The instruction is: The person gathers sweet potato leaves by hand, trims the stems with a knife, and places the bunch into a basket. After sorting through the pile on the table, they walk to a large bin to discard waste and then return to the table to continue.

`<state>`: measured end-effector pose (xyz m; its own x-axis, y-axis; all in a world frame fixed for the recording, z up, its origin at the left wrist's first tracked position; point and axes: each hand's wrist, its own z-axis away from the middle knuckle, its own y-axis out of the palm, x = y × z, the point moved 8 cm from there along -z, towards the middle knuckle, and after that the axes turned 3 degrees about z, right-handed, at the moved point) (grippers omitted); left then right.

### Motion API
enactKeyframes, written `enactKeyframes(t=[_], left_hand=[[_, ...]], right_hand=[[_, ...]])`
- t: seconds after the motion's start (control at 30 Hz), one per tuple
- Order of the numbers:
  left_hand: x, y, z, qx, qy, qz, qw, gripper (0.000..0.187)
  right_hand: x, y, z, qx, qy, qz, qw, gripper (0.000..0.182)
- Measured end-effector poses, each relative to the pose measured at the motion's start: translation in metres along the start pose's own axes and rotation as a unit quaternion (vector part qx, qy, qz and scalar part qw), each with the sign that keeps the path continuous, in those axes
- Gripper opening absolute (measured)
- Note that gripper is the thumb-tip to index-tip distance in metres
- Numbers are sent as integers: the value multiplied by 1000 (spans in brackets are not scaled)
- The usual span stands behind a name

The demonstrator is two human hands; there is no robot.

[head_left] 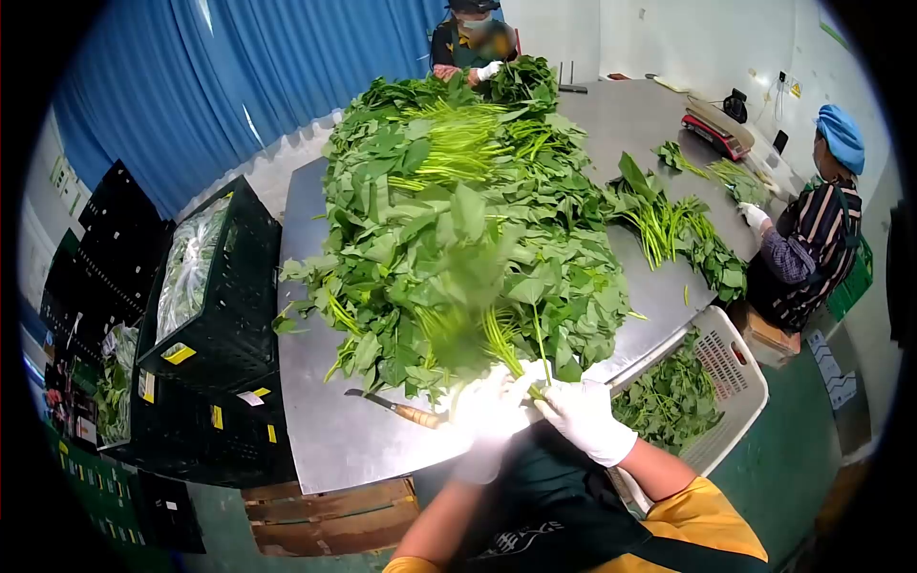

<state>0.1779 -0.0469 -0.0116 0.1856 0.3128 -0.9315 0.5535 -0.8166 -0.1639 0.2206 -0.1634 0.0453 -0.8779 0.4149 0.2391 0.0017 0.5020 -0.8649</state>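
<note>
A large heap of leafy greens with long pale stems [401,229] covers the near and middle part of the metal table. At its near edge, my left hand [489,406], in a white glove and washed out by glare, is closed round a small bunch of green stems [501,339]. Beside it, my right hand [585,417], gloved too, pinches the lower end of a leafy stem [540,334]. Both hands almost touch. A knife [411,412] with a wooden handle lies on the table just left of my left hand.
Dark crates [215,286] with bagged greens stand left of the metal table [325,435]. A white basket [731,353] of leaves is at my right. One co-worker [473,43] stands at the far end, another [812,229] at the right near a red scale [716,134].
</note>
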Motion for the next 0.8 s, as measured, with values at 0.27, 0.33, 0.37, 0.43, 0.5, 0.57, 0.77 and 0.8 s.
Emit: enactKeyframes(t=[0.27,0.33,0.37,0.43,0.5,0.57,0.77,0.8], left_hand=[[-16,4,9,16,-57,25,998,18],[-13,2,16,-31,-176,196,964,19],[0,-5,20,-34,-179,197,963,19],[-8,-59,30,-160,65,-154,973,18],[-44,-91,18,-204,-178,276,922,19],[-35,-116,23,-251,-122,290,915,24],[4,-109,34,-178,-148,282,931,30],[4,-115,38,-193,-131,240,942,29]], right_hand=[[-7,-27,21,88,-89,-2,992,16],[-12,-34,31,76,-102,38,991,18],[-18,-38,39,60,-105,58,991,19],[-45,-58,44,62,0,132,989,12],[-130,-36,90,76,122,253,957,13],[-161,-24,94,116,247,285,919,22],[-33,50,-24,-56,6,-48,997,27],[-21,68,-42,-30,16,-18,999,25]])
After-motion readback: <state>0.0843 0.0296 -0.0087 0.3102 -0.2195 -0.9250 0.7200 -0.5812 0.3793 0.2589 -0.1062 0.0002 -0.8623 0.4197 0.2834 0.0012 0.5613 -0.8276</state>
